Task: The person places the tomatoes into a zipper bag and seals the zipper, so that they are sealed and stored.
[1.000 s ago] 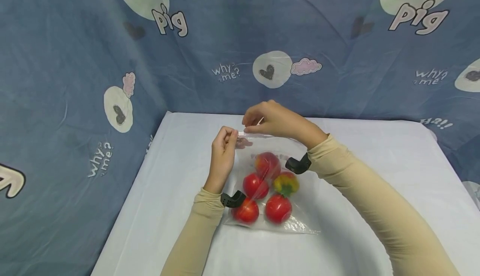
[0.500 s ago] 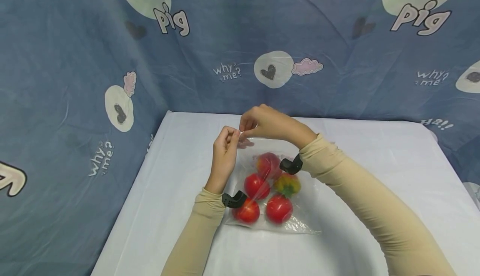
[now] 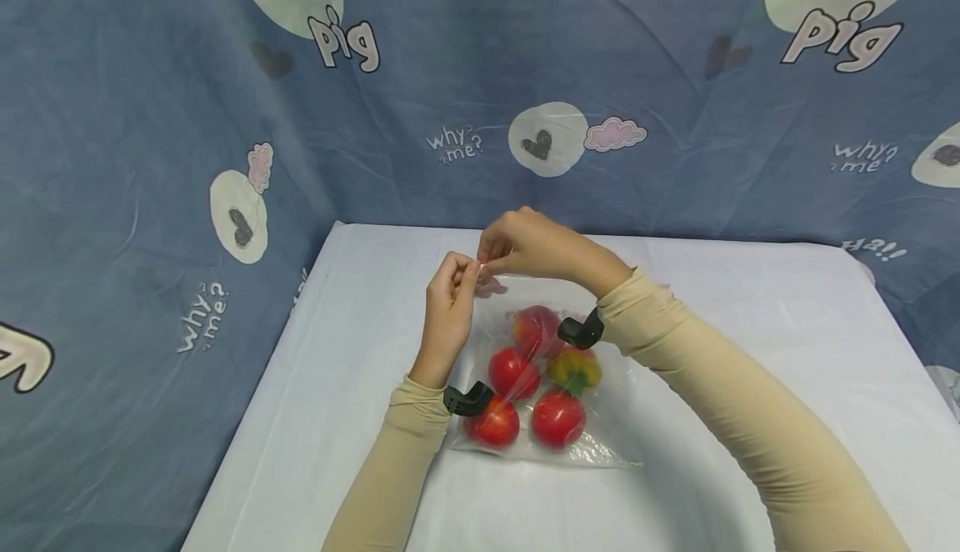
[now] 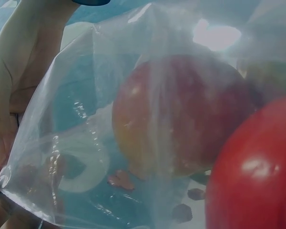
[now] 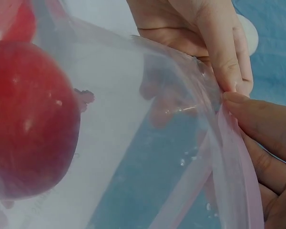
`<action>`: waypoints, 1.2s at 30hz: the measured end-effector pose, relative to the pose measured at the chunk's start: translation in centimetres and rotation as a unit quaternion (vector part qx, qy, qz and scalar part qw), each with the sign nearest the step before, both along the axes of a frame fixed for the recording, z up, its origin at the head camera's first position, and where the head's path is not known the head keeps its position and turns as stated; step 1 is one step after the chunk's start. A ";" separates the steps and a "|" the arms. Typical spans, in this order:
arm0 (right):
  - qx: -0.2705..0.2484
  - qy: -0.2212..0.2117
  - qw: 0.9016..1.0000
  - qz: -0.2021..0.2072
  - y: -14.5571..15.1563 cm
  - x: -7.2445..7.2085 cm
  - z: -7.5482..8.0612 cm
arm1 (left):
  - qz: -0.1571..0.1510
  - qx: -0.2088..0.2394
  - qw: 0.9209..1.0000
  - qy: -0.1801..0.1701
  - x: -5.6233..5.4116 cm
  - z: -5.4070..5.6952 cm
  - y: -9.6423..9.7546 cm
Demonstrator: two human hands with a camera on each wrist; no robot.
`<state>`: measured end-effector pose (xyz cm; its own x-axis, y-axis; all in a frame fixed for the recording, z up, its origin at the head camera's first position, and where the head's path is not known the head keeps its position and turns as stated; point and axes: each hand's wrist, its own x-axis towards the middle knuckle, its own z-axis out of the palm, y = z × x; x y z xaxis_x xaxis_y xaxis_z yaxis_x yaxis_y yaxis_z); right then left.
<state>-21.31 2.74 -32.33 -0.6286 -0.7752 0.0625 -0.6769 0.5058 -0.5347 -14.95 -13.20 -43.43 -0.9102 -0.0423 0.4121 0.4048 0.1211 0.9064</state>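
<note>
A clear zip bag (image 3: pixel 617 439) with a pinkish seal strip (image 5: pixel 245 176) lies on the white table. Inside it are several red, round fruits; one resembles a tomato (image 3: pixel 558 419), another, red-yellow, an apple or peach (image 3: pixel 536 331). A yellow-red piece with a green end (image 3: pixel 576 370) sits among them. My left hand (image 3: pixel 448 306) pinches the bag's top left corner between thumb and fingers. Right beside it, my right hand (image 3: pixel 536 243) reaches over from the far side and pinches the seal strip at the same corner. In the right wrist view the two thumbs almost meet.
The white table (image 3: pixel 337 368) extends on both sides of the bag. A blue printed curtain (image 3: pixel 450 60) hangs behind its far edge and along the left. Black wrist mounts (image 3: pixel 467 399) on both arms overlap the bag in the head view.
My right hand has come slightly left and down to the bag's corner, and its fingers have closed on the seal strip. The left hand keeps its pinch there; the fruits stay put.
</note>
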 end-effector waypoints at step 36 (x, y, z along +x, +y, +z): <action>0.008 -0.022 1.000 0.000 0.8 -0.2 0.0 | 0.034 -0.035 0.999 -0.001 0.3 0.4 0.0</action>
